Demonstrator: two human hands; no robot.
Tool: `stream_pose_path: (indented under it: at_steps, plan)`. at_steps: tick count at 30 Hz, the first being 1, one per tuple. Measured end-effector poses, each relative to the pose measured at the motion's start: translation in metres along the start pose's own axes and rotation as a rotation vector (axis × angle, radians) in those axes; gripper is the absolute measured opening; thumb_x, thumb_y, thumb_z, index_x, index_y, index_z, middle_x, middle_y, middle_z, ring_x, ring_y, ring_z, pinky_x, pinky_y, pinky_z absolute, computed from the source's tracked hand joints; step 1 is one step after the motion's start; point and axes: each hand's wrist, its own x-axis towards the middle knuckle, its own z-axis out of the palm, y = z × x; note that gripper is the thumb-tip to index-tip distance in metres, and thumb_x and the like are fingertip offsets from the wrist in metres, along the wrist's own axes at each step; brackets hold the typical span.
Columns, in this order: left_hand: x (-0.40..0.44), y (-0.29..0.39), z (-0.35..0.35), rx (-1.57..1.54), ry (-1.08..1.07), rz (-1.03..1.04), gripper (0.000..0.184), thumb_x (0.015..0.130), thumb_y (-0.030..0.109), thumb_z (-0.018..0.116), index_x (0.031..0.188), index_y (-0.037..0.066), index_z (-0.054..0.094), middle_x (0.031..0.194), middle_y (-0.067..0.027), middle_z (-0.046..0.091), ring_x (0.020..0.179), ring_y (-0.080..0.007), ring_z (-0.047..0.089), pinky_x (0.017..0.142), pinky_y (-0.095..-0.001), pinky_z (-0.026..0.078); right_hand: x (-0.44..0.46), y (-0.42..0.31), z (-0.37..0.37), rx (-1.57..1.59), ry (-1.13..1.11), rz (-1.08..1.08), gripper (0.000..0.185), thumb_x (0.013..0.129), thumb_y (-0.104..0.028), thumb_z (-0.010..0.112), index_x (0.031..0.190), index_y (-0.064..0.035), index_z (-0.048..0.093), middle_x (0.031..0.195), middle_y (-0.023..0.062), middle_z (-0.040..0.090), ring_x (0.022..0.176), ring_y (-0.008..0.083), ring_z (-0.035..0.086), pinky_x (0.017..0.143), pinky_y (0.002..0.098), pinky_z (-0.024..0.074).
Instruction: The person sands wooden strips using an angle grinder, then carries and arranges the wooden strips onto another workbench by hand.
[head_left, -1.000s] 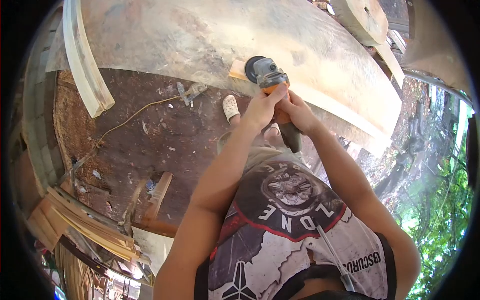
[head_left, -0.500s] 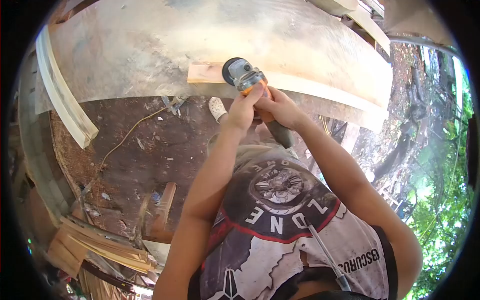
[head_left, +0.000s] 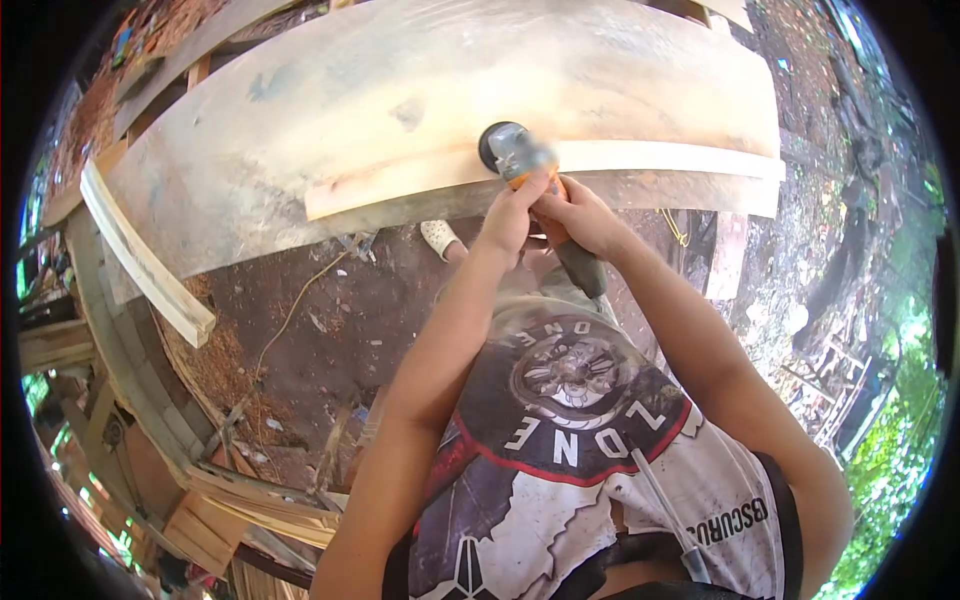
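Observation:
Both hands hold an orange and grey angle grinder over a long pale wooden board. My left hand is closed around the grinder's body near its head. Just to the right, my right hand wraps the body too, with the dark rear end sticking out below. The round dark disc lies at or just above the board's upper face; exact contact is hard to make out. The board rests along the near edge of a large, dusty worktable.
A second wooden piece overhangs the table's left side. A cord runs over the dirt floor. Stacked planks lie at lower left. A light clog shows under the table edge. Greenery borders the right.
The grinder has moved rightward along the board, farther from its left end, with both hands still on it. The head view has shifted, and the dust haze looks thinner.

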Motion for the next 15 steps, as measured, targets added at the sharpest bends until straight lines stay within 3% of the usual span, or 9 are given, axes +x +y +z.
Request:
stream_pose_path:
  at_steps: [4,6,8,10,11,15]
  plan:
    - [0.032,-0.018,0.049,0.052,-0.123,0.029,0.057,0.094,0.059,0.056,0.131,0.016,0.057,0.122,-0.0116,0.061,0.101,-0.0311,0.065,0.081,-0.0465,0.054,-0.021,0.029,-0.052,0.058,0.048,0.014,0.052,0.095,-0.036,0.065,0.129,0.0012,0.054,0.108,0.0093,0.066,0.096,0.0175,0.064,0.083,0.0319,0.0531]
    - [0.041,-0.023,0.071,0.077,-0.081,0.022,0.057,0.094,0.059,0.057,0.128,0.013,0.059,0.118,-0.0114,0.064,0.096,-0.0310,0.067,0.081,-0.0458,0.055,-0.037,0.028,-0.065,0.310,0.111,-0.005,0.048,0.098,-0.031,0.062,0.134,-0.0001,0.050,0.111,0.0091,0.065,0.097,0.0178,0.065,0.086,0.0337,0.0548]
    - [0.051,-0.022,0.088,0.164,-0.148,-0.066,0.056,0.095,0.060,0.057,0.120,0.010,0.066,0.109,-0.0110,0.068,0.092,-0.0262,0.067,0.079,-0.0398,0.054,-0.045,0.044,-0.078,0.327,0.205,-0.024,0.046,0.100,-0.029,0.059,0.134,-0.0005,0.049,0.113,0.0090,0.065,0.098,0.0177,0.065,0.087,0.0346,0.0553]
    - [0.066,-0.032,0.100,0.253,-0.188,0.206,0.060,0.095,0.061,0.056,0.113,0.005,0.070,0.103,-0.0115,0.070,0.091,-0.0206,0.066,0.078,-0.0355,0.052,-0.051,0.049,-0.081,0.340,0.279,-0.044,0.043,0.102,-0.026,0.057,0.135,-0.0008,0.048,0.115,0.0090,0.064,0.099,0.0177,0.066,0.087,0.0355,0.0558]
    - [0.066,-0.036,0.102,0.397,-0.050,0.147,0.060,0.096,0.060,0.056,0.109,0.003,0.072,0.098,-0.0104,0.070,0.089,-0.0173,0.064,0.077,-0.0321,0.051,-0.055,0.051,-0.077,0.386,0.298,-0.058,0.040,0.102,-0.026,0.057,0.133,-0.0013,0.049,0.116,0.0089,0.064,0.101,0.0173,0.065,0.087,0.0352,0.0558]
    - [0.041,-0.029,0.077,0.231,-0.142,0.165,0.058,0.095,0.057,0.060,0.115,0.004,0.070,0.102,-0.0092,0.069,0.088,-0.0180,0.064,0.075,-0.0327,0.051,-0.050,0.062,-0.049,0.407,0.279,-0.060,0.035,0.104,-0.027,0.055,0.129,-0.0031,0.052,0.114,0.0070,0.064,0.101,0.0145,0.063,0.084,0.0307,0.0538]
